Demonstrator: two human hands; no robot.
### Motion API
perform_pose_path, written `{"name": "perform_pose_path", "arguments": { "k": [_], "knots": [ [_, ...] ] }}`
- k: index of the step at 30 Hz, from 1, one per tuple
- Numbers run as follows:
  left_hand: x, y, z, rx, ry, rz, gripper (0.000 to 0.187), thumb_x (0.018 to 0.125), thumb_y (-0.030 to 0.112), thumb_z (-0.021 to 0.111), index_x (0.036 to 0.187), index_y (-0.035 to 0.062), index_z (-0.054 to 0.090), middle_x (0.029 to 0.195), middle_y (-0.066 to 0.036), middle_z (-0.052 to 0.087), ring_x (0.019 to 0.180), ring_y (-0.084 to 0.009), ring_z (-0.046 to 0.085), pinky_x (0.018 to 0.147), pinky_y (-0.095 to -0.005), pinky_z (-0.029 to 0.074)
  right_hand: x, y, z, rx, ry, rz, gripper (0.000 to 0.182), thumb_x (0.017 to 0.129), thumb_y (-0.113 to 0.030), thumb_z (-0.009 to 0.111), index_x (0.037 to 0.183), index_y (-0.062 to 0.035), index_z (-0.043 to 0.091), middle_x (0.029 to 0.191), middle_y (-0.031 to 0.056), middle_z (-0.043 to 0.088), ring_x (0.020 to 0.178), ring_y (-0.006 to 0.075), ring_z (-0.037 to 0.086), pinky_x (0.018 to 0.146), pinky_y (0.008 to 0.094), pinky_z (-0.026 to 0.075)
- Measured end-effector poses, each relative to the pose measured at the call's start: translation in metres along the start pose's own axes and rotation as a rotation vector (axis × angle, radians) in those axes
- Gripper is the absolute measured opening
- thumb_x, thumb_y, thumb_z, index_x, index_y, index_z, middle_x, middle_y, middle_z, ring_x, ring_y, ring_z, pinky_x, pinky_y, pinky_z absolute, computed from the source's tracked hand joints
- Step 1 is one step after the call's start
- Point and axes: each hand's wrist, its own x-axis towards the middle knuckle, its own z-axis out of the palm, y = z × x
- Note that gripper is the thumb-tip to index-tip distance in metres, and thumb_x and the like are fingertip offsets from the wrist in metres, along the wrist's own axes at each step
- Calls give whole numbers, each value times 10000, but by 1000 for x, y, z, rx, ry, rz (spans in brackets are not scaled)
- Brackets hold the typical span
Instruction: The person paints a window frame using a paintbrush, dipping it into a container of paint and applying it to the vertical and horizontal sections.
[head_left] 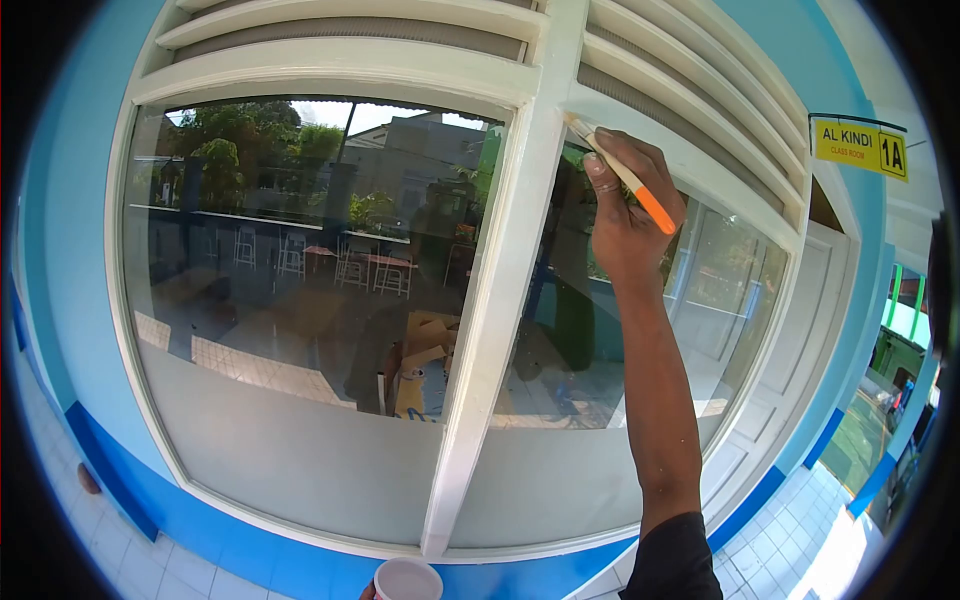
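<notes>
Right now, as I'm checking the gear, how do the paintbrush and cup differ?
The paintbrush is long and slim with an orange handle end; the cup has a round rim. The paintbrush slants high at the white window frame, gripped by the right hand; the cup is low at the picture's bottom edge, where a little of the left hand shows beside it. Both are handheld.

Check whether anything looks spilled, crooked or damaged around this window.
Nothing clearly stands out. The right hand holds a paintbrush at the white window frame, the cup looks upright, and no spill shows. The yellow classroom sign appears tilted, but the lens curves straight lines, so I can't call it crooked.
</notes>
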Motion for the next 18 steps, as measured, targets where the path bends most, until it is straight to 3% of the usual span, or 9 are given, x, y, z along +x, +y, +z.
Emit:
{"name": "perform_pose_path", "arguments": {
  "k": [2, 4, 7, 8, 11, 12, 14, 17, 18],
  "knots": [
    [-2, 12, 4, 103, 37, 0, 850, 657, 274, 1044, 1363, 39, 632, 1200, -115, 768, 1098, -269, 744, 947, -424, 624, -6, -6, -5, 24, -50, -51, 204, 932, -23, 803, 1132, -54, 779, 1095, 126, 759, 938, 227, 757, 810, 333, 608],
    [3, -3, -2, -52, 46, -65, 843, 655, 289, 1047, 1350, 39, 639, 1197, -118, 770, 1087, -270, 750, 926, -423, 628, -3, -12, -3, 94, -31, -86, 243, 914, -9, 800, 1142, -86, 772, 1084, 107, 750, 934, 258, 740, 798, 351, 604],
    [4, -23, -8, -168, 74, -90, 848, 652, 304, 1049, 1346, 42, 639, 1199, -116, 771, 1090, -274, 754, 924, -421, 631, 16, -12, 2, -111, -99, -138, 327, 862, 19, 806, 1160, -110, 767, 1095, 84, 738, 974, 292, 705, 812, 387, 594],
    [4, -25, -9, -187, 84, -83, 853, 650, 308, 1050, 1348, 44, 638, 1201, -115, 771, 1093, -275, 754, 928, -421, 631, 18, -10, 4, -136, -163, -196, 380, 812, 15, 805, 1163, -124, 764, 1124, 68, 724, 1029, 310, 669, 863, 425, 574],
    [7, -25, -10, -304, 68, -196, 901, 604, 280, 1071, 1357, 44, 636, 1197, -106, 775, 1106, -284, 754, 955, -420, 626, -7, -24, -1, -177, -362, -245, 386, 819, -3, 838, 1179, -125, 774, 1148, 76, 736, 1043, 316, 691, 905, 434, 586],
    [6, -24, -10, -117, 37, -79, 860, 671, 331, 1023, 1381, 54, 626, 1238, -115, 760, 1147, -299, 737, 974, -450, 618, -26, -33, -4, -187, -391, -283, 445, 766, -16, 855, 1183, -146, 769, 1176, 74, 718, 1072, 326, 669, 902, 446, 573],
    [3, -21, -12, 259, -20, 157, 790, 805, 434, 927, 1430, 72, 606, 1320, -134, 728, 1230, -330, 703, 1011, -512, 601, -68, -60, -14, -206, -474, -287, 403, 786, -75, 816, 1173, -165, 756, 1216, 64, 657, 1108, 296, 647, 903, 455, 550],
    [4, -65, -25, -490, -52, -240, 701, 995, 574, 618, 1523, 119, 548, 1483, -154, 630, 1363, -381, 612, 1041, -622, 555, -137, -100, -35, -143, -610, -255, 383, 824, -137, 795, 1204, -170, 756, 1238, 59, 654, 1137, 266, 644, 904, 434, 552],
    [5, -69, -28, -489, -86, -256, 696, 1013, 584, 543, 1542, 132, 531, 1517, -151, 600, 1391, -392, 583, 1053, -646, 535, -161, -113, -43, -109, -649, -241, 374, 842, -153, 779, 1215, -168, 755, 1235, 62, 655, 1141, 263, 645, 899, 429, 552]
  ]
}}
